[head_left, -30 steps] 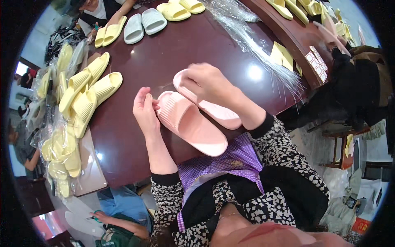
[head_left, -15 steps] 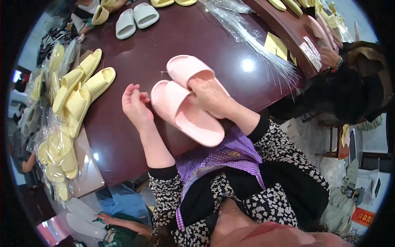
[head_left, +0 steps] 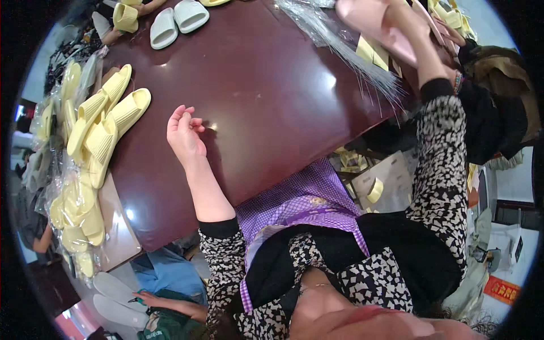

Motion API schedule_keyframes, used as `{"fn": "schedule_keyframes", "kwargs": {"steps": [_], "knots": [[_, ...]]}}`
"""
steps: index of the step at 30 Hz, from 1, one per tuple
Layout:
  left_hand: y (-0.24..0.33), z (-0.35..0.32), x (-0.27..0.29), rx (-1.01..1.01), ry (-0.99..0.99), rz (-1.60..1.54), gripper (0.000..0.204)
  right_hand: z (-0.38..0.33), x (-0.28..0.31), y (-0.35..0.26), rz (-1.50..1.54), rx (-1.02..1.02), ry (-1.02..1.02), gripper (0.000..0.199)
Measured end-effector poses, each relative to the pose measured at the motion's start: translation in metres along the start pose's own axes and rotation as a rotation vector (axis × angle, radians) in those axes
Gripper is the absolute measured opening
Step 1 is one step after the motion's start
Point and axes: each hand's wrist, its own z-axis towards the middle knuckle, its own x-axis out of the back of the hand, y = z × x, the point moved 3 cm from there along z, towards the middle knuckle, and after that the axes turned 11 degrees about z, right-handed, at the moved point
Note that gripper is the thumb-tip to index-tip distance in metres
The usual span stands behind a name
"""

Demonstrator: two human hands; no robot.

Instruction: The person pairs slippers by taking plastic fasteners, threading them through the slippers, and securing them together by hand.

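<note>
Pink slide sandals (head_left: 362, 18) hang over the surface's (head_left: 255, 102) far right edge, right hand's (head_left: 409, 22) blurred fingers apparently clamped on them; left hand's (head_left: 186, 136) fingers curl loosely apart; lower right, red sign (head_left: 501, 290) bears lettering.

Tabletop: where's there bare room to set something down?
The broad middle of the tabletop, between the left hand, the grey slippers and the clear strands. A narrower patch lies between that hand and the yellow slippers. Crowded: left edge and far right corner, where the right hand holds a pink slipper.

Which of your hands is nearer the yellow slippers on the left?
Left. The left hand is right of the yellow slippers, not touching; the right hand is far across the table.
</note>
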Motion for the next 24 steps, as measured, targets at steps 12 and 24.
{"fn": "schedule_keyframes", "kwargs": {"steps": [12, 24], "knots": [[-0.010, 0.002, -0.016, 0.038, -0.098, 0.054, 0.020, 0.002, -0.135, 0.176, -0.055, -0.390, 0.185, 0.027], [-0.007, -0.001, -0.019, 0.038, -0.119, 0.083, 0.019, 0.006, -0.178, 0.158, -0.321, -0.477, 0.328, 0.027]]}}
